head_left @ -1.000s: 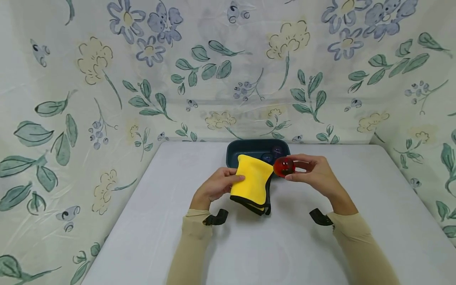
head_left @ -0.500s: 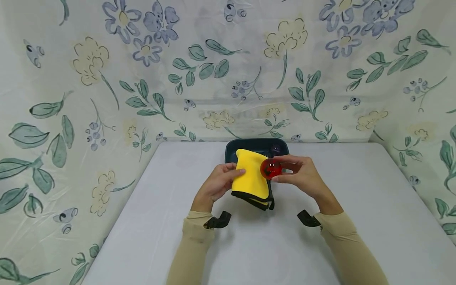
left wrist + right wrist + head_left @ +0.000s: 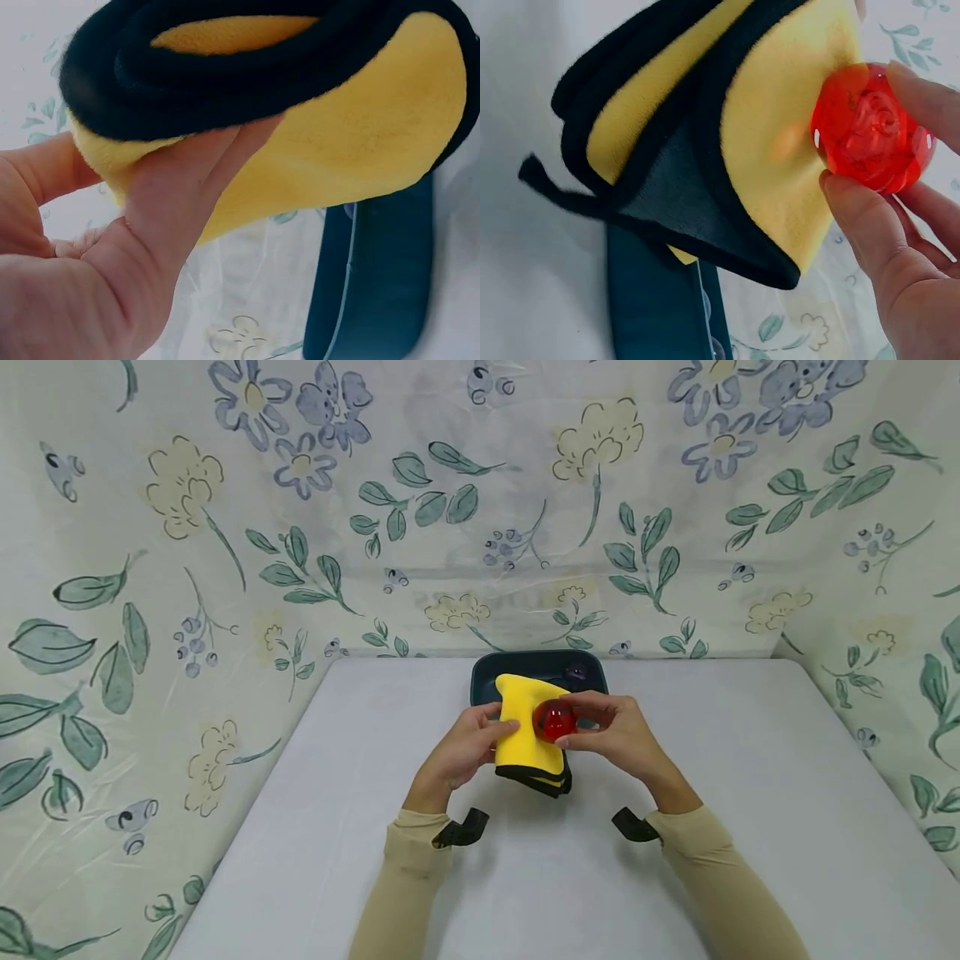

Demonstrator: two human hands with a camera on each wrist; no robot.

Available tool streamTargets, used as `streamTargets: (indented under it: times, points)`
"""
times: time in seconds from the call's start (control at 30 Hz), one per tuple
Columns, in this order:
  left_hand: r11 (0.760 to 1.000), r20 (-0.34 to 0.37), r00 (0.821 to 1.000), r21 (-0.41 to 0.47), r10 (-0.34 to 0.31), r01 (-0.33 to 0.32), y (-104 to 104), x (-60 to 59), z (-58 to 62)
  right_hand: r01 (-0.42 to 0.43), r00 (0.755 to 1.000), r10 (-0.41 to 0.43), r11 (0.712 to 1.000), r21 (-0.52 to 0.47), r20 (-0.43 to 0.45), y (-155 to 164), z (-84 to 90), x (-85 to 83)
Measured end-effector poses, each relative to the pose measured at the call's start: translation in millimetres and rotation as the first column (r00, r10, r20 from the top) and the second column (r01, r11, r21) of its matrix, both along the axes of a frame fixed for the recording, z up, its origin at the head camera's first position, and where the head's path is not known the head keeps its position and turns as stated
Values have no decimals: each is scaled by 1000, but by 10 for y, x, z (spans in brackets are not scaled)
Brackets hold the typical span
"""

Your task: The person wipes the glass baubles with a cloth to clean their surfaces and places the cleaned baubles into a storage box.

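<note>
1. The left hand (image 3: 465,752) grips a folded yellow cloth (image 3: 528,735) with black edging; its fingers (image 3: 202,172) are curled round the cloth's left side, thumb on top in the head view.
2. From the left wrist, the folded layers of the cloth show as a thick roll with the black trim uppermost, resting against the palm.
3. The right hand (image 3: 611,739) pinches a red translucent ball (image 3: 555,720); its fingers (image 3: 870,225) are narrow around the ball, thumb below and the other fingertips above and behind it.
4. The ball touches the yellow face of the cloth, just to the left of the right fingers and just to the right of the left fingers.
5. In the right wrist view a moulded pattern shows inside the ball, and a loose black loop of the cloth's trim hangs on the side away from the fingers.
6. Beyond both sets of fingers, close behind the cloth, a dark teal tray (image 3: 487,672) sits on the white counter (image 3: 750,793); a small dark round thing lies in it, too dim to tell.
</note>
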State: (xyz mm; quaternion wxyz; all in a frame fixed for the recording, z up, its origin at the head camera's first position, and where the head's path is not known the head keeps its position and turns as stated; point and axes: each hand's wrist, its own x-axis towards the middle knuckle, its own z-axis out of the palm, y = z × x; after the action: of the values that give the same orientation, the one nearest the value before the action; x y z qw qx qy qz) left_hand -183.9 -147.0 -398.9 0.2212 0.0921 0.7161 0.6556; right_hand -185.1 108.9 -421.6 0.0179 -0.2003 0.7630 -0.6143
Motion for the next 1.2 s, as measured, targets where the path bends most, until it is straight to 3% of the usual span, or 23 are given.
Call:
streamTargets:
  times: [0.23, 0.43, 0.77, 1.0, 1.2]
  points:
    - [995, -78, 997, -96, -19, 11, 45, 50, 71, -3, 1000, 3, 1000, -5, -20, -43, 16, 27]
    - [986, -91, 996, -167, -8, -7, 75, 73, 100, 11, 998, -12, 1000, -17, -58, -76, 7, 34]
    - [984, -111, 993, -177, -40, 20, 70, 85, 71, 30, 996, -31, 999, -10, -82, -58, -37, -24]
    - [975, -122, 993, -219, 7, -34, 69, 65, 73, 12, 990, -4, 998, 57, -142, -11, -33, -33]
    - [984, -139, 989, -163, 46, -69, 38, 81, 93, -33, 988, 37, 999, 28, -151, -11, -19, -25]
